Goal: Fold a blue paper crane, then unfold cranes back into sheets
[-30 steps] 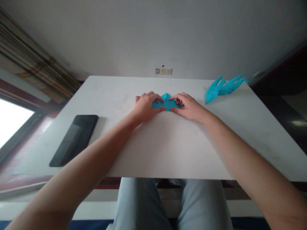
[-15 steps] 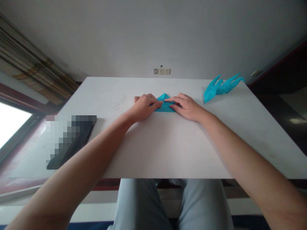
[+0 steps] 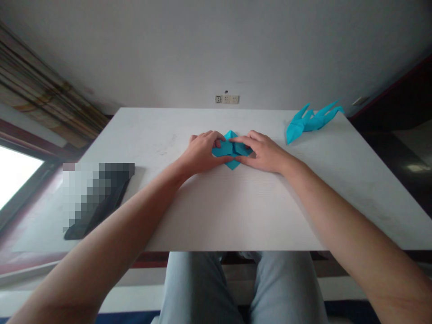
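Note:
A blue sheet of origami paper [image 3: 232,147], partly folded, lies on the white table in front of me. It has a pointed corner at the far side and another at the near side, with raised flaps between them. My left hand [image 3: 206,150] grips its left part, thumb along the near fold and fingers curled at the far side. From the right, my right hand [image 3: 261,150] holds the paper with its index finger near the far corner and its thumb by the near fold. The fingers hide the paper's side edges in part.
Folded blue paper cranes [image 3: 310,122] stand at the table's back right. A dark flat object [image 3: 111,204], partly pixelated, lies on the left of the white table [image 3: 236,216]. Wall sockets [image 3: 227,99] sit behind the table; a curtain [image 3: 40,85] hangs at left.
The near edge of the blue paper was straight and now shows a corner pointing towards me. Both thumbs have moved in to the near fold, close together. The paper cranes have stayed put.

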A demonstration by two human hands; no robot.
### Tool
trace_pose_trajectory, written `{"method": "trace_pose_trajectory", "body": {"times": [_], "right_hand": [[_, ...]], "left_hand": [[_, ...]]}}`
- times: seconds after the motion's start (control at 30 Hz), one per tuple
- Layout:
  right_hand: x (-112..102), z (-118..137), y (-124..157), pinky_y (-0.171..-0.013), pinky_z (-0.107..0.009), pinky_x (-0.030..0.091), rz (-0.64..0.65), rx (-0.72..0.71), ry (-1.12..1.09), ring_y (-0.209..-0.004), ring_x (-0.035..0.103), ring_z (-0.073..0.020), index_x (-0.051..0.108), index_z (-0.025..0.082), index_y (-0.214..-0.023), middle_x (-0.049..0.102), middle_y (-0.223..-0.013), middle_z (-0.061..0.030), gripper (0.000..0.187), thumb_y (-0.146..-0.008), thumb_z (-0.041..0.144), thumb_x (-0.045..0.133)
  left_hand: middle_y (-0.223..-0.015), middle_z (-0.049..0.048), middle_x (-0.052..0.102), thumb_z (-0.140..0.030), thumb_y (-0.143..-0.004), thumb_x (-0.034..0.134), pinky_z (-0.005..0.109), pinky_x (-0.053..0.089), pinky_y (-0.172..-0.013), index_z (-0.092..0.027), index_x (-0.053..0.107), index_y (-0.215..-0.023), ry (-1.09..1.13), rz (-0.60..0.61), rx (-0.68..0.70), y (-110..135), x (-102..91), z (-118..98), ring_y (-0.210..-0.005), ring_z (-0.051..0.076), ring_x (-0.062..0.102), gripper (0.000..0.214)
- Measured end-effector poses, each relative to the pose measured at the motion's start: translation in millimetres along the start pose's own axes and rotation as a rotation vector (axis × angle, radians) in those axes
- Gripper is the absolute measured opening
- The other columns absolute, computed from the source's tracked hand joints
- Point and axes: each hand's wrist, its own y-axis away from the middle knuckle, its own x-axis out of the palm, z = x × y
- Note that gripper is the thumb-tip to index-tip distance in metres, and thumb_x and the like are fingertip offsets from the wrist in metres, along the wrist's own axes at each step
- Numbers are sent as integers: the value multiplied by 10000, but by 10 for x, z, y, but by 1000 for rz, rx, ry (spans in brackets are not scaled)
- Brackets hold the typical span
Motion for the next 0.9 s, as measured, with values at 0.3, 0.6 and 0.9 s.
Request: {"method": "trace_pose_trajectory", "body": {"times": [0.3,0.6,0.9], "right_hand": [[31,-171,-40,-1081,-511,603,-60,-7,-97,-1204,734,-343,729,282,-1409,758,-1402,-130,493,-924,200,698],[21,-229,-28,-978,-484,653,-104,26,-152,-1085,734,-308,794,255,-1353,686,-1346,-138,451,-903,271,782],[-89,-188,4,-927,-476,652,-63,-11,-137,-895,700,-233,822,335,-1483,671,-1412,-113,506,-977,353,804]], "left_hand": [[-1342,137,802,-288,-1021,643,442,565,-1042,-231,608,-1559,-24,-52,-12,0,-29,42,-1140,297,776,542],[-1480,181,702,-363,-1069,635,521,549,-1175,-220,785,-1517,-117,-20,-3,-30,-36,85,-1275,353,724,494],[-1438,165,729,-365,-1083,656,584,458,-1181,-292,815,-1472,-181,-53,49,-19,-30,95,-1317,393,680,426]]}}
